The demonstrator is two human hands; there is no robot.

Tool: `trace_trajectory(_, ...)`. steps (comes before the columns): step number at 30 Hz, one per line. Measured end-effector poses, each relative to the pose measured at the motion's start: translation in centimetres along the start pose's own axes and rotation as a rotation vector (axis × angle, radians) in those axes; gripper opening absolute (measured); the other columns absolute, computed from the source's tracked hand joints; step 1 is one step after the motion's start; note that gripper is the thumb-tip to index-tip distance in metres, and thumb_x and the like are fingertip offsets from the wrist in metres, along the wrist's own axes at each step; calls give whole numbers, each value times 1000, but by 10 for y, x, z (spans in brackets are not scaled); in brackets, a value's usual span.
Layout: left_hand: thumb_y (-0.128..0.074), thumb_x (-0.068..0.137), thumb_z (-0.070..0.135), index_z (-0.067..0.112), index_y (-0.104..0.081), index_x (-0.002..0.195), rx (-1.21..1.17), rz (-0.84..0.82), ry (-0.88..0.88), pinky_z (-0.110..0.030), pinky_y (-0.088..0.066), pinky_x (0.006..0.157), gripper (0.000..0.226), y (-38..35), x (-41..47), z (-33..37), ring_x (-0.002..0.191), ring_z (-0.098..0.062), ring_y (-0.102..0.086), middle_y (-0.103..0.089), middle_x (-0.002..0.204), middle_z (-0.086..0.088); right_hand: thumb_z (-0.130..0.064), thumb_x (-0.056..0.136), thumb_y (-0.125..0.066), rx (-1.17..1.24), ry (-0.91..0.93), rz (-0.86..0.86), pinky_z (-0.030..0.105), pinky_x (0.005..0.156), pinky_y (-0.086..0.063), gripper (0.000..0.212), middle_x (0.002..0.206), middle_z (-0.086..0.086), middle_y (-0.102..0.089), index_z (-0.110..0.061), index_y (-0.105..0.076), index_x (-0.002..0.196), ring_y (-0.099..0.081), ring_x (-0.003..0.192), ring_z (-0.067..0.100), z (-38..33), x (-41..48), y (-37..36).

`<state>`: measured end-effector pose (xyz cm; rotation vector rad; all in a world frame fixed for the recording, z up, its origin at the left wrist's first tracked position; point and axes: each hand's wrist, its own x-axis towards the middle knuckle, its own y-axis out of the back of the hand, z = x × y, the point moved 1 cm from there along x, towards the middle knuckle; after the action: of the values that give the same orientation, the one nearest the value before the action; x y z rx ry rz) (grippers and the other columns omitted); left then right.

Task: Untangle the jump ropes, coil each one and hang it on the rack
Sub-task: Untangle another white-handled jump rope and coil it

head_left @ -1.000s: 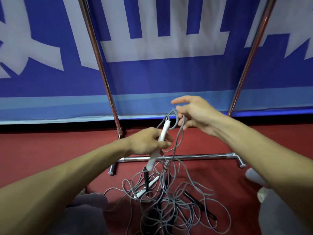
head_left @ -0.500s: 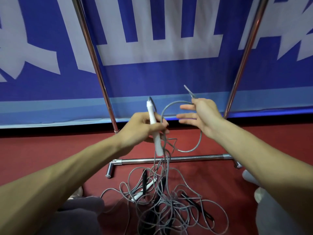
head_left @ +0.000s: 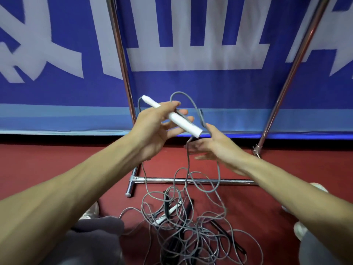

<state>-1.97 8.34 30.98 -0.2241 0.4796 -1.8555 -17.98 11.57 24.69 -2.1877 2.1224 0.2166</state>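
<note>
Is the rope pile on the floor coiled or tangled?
Tangled: grey cords loop over each other in a loose heap on the red floor.

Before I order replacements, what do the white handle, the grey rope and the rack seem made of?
The white handle looks matte: probably plastic or foam. The grey rope is thin and smooth: likely PVC or coated cable. The rack gleams: chromed or stainless tube.

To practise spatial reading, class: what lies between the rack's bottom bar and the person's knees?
Head view: a tangled pile of grey jump ropes, a white handle and black handles among them, on the red floor.
</note>
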Motion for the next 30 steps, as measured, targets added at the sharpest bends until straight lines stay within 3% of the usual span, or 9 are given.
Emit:
trace_trajectory(4, -57, 95, 7, 2, -56, 91, -29, 122, -110, -35, -61, 66, 6, 6, 6, 12, 75, -28, -73, -68, 69, -11, 3, 86, -66, -282, 54, -136, 35, 90, -52, 94, 94, 0, -70, -20, -4, 153, -67, 91, 17, 11, -1, -16)
trace_trajectory(8, -58, 95, 8, 4, -57, 88, 6, 240, -187, -33, -59, 61, 8, 15, 13, 14, 76, -28, -73, -68, 70, -10, -1, 86, -67, -411, 67, -71, 42, 76, -57, 90, 83, -1, -66, -17, -8, 152, -69, 79, 27, 16, 3, -18)
trace_trajectory(10, -55, 97, 13, 6, -56, 91, 72, 232, -160, -30, -58, 59, 9, 17, 15, 8, 78, -26, -73, -68, 78, -11, 3, 89, -63, -347, 34, -71, 47, 72, -59, 88, 87, 5, -63, -22, -6, 152, -72, 76, 29, 13, 1, -16)
trace_trajectory(14, -48, 98, 6, 4, -53, 93, 163, 194, -26, -31, -60, 65, 8, 16, 18, -11, 81, -32, -70, -68, 99, -21, 6, 89, -62, -91, 51, 40, 38, 56, -60, 98, 90, 10, -62, -28, 4, 154, -69, 63, 21, 1, -1, -8)
trace_trajectory(17, -48, 95, -1, 5, -60, 99, 407, 129, 10, -22, -57, 61, 14, 15, 16, -22, 75, -23, -69, -68, 101, -22, 7, 88, -62, 104, 87, 157, 38, 53, -59, 91, 87, 12, -66, -21, -7, 154, -69, 60, 20, -14, 0, 7)
trace_trajectory(21, -53, 95, 6, 15, -67, 90, 714, 56, -43, -36, -53, 89, 18, 12, 17, -35, 94, -23, -67, -70, 98, -13, 8, 90, -58, 370, 87, 241, 35, 50, -58, 65, 87, 14, -66, -8, -31, 146, -69, 58, 18, -28, -3, 21)
trace_trajectory(23, -54, 96, 5, 10, -68, 97, 704, 5, 21, -33, -53, 87, 15, 9, 15, -39, 96, -20, -67, -72, 102, -12, 10, 91, -54, 509, 81, 259, 35, 50, -58, 57, 87, 14, -64, -4, -36, 143, -70, 59, 19, -31, -4, 26)
trace_trajectory(27, -55, 90, -7, 3, -69, 105, 893, -290, 151, -20, -49, 83, 22, 4, 5, -55, 94, -9, -64, -72, 104, -6, 13, 92, -50, 710, 116, 269, 34, 50, -57, 55, 88, 15, -60, 0, -34, 142, -73, 64, 23, -34, -5, 34)
trace_trajectory(30, -57, 92, -5, 7, -67, 100, 891, -323, 154, -20, -50, 80, 18, -1, 1, -62, 91, -13, -61, -69, 102, -8, 14, 92, -48, 762, 134, 309, 37, 52, -58, 58, 86, 14, -58, 2, -28, 146, -73, 65, 24, -35, -6, 38)
